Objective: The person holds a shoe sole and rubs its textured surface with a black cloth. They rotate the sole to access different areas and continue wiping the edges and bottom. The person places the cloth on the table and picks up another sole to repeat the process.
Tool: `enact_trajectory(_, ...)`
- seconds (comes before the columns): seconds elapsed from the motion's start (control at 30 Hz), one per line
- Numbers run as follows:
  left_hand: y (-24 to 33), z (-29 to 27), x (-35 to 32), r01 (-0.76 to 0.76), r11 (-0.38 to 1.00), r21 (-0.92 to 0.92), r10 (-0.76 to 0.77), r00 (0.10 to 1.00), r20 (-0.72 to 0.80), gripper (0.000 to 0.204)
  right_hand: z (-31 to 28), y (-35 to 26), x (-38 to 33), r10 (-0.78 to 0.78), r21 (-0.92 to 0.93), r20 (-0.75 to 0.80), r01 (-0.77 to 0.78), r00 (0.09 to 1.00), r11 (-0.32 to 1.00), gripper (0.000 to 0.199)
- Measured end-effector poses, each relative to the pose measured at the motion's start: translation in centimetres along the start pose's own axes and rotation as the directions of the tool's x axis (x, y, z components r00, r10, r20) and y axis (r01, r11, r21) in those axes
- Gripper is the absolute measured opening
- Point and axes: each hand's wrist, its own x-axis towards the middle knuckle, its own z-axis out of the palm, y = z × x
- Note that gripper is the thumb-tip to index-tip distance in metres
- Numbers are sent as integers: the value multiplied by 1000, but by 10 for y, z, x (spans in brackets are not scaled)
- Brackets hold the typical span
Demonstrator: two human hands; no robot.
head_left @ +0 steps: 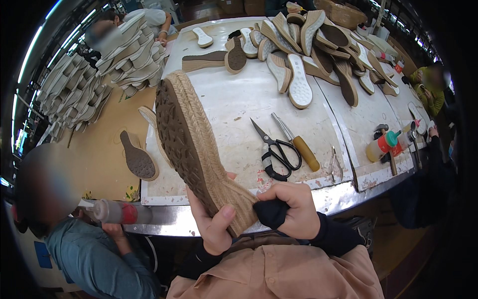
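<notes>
A large wedge shoe sole [199,134] with a brown ridged bottom and braided rope sides stands tilted in front of me, over the table's near edge. My left hand [216,226] is closed around its heel end, thumb on the rope side. In my right hand [301,212] is a bunched black cloth [271,213], pinched between the fingers and pressed against the rope at the heel. Just beyond that hand lie black-handled scissors [279,154], a metal tool with a yellow handle [304,152] and tweezers [334,164].
A pile of wedge soles [318,45] covers the back of the white table [239,104]. Stacked soles [132,55] rise at the far left. One flat sole [139,159] lies on the brown board. Co-workers sit left [99,249] and right [430,89]; a green-capped bottle [382,145] stands right.
</notes>
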Motion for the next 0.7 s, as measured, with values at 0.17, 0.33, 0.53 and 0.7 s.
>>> enact_trajectory(0.17, -2, 5, -4, -11, 1000, -11, 11, 999, -41, 73, 7, 1, -1, -122, -161, -89, 106, 989, 981, 7)
enact_trajectory(0.33, -1, 4, -2, 15, 1000, -24, -15, 1000, -18, 79, 5, 8, -2, 27, 33, -91, -24, 995, 999, 5)
enact_trajectory(0.53, 2, 0, 2, 50, 998, -47, -51, 999, -11, 86, -8, -9, 4, 239, 258, 118, -262, 964, 930, 7)
enact_trajectory(0.7, 4, 0, 0, 46, 996, 78, -49, 998, 38, 76, -20, -8, 16, 137, 55, 266, -157, 954, 986, 5)
